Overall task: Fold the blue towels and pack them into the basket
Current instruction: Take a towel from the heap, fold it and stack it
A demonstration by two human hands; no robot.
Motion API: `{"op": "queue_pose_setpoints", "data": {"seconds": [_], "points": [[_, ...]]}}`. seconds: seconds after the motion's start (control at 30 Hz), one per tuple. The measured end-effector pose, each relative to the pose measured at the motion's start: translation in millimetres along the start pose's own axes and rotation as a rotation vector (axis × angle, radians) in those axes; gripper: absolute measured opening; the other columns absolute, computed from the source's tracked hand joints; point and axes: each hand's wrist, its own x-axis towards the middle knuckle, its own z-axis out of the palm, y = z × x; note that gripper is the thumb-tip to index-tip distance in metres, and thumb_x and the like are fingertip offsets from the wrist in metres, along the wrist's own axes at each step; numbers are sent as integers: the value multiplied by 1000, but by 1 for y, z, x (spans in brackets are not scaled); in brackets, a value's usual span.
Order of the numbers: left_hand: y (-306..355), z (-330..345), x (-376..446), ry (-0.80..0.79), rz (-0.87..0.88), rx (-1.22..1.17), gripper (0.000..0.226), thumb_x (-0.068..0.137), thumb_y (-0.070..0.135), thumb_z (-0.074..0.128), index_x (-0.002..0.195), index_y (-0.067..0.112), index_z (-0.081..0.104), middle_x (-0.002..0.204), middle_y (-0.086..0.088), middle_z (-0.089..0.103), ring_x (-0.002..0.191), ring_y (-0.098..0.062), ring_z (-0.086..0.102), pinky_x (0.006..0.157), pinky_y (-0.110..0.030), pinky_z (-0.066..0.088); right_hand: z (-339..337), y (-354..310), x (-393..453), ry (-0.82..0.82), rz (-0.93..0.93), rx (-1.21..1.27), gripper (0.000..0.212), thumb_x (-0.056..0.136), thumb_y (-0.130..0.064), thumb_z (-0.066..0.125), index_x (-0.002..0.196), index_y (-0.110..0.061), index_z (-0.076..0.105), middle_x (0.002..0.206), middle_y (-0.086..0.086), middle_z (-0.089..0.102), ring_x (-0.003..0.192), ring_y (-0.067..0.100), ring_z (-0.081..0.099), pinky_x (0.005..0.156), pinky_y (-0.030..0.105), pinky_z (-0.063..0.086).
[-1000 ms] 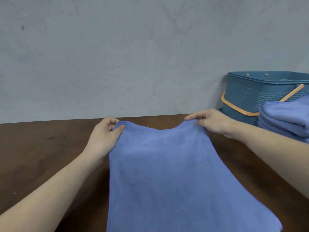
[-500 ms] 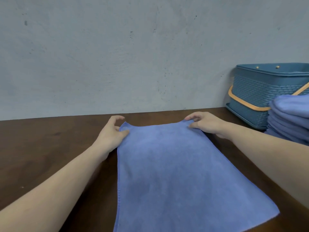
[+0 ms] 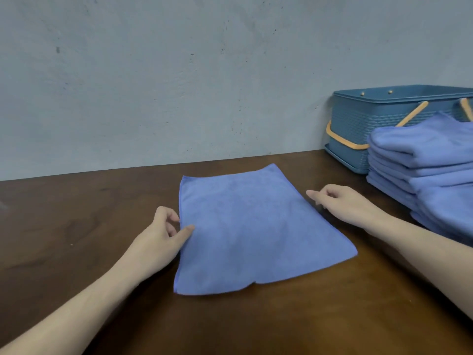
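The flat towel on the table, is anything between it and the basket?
Partly. The stack of folded towels sits in front of the basket, right of the flat towel. The basket's left end shows bare, but the towel would need lifting over or around the stack.

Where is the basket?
In the head view, the basket sits at the table's far right, against the wall, just behind the towel stack.
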Motion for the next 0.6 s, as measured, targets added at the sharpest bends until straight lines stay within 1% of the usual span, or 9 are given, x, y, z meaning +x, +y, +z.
{"op": "queue_pose_setpoints", "data": {"seconds": [0.07,0.17,0.2,0.27,0.33,0.4,0.47,0.53,0.6], "points": [[5,-4,-25,-30,-4,-42,23,92,44,66,96,26,52,74,-9,67,57,-8,55,62,-31,41,-6,6,-25,-16,-16,-4,51,88,-61,63,81,-11,67,68,-11,64,68,11,58,68,33,42],[8,-7,-60,-117,34,-247,24,82,49,76,91,30,62,82,-4,73,77,-13,63,77,-31,44,-10,15,-55,-33,-89,11,42,86,-55,69,77,-15,63,64,-11,60,62,8,51,64,30,38],[6,-8,-70,-164,58,-288,31,74,53,82,92,35,65,90,-1,74,84,-9,64,81,-27,44,-10,17,-62,-4,-143,-6,34,86,-51,71,76,-19,62,67,-11,62,65,8,53,64,29,39],[-2,-10,-84,-268,171,-169,48,60,56,86,102,48,64,111,16,69,102,4,62,91,-16,43,-7,16,-75,80,-281,-84,18,85,-43,72,78,-30,61,75,-11,63,74,10,54,69,28,40],[-9,-8,-90,-266,295,57,51,68,42,88,111,53,61,122,31,57,113,8,55,96,-11,39,-2,7,-84,83,-400,-92,12,87,-36,71,82,-35,60,81,-15,62,78,7,51,69,24,37],[-9,-7,-89,-103,365,83,40,81,17,83,99,47,65,112,29,57,95,2,59,82,-9,42,3,-12,-93,38,-479,-87,10,88,-35,69,83,-37,60,84,-18,62,82,4,51,70,20,35],[-6,-7,-85,6,314,53,35,88,11,74,81,44,69,96,23,63,77,-6,60,70,-11,43,9,-33,-99,-19,-560,-72,9,89,-36,67,83,-38,61,87,-16,64,87,3,52,72,18,35],[2,-8,-84,33,266,-56,31,92,14,70,85,43,68,88,17,70,76,-14,64,69,-19,46,16,-52,-104,-79,-665,-98,9,88,-46,66,88,-39,60,90,-16,64,93,6,54,77,17,38],[15,-10,-83,54,273,-192,25,93,12,67,86,35,69,87,14,73,81,-21,67,72,-23,49,25,-67,-108,-146,-729,-146,27,83,-64,63,98,-41,61,98,-20,63,100,4,54,85,17,41]]}}
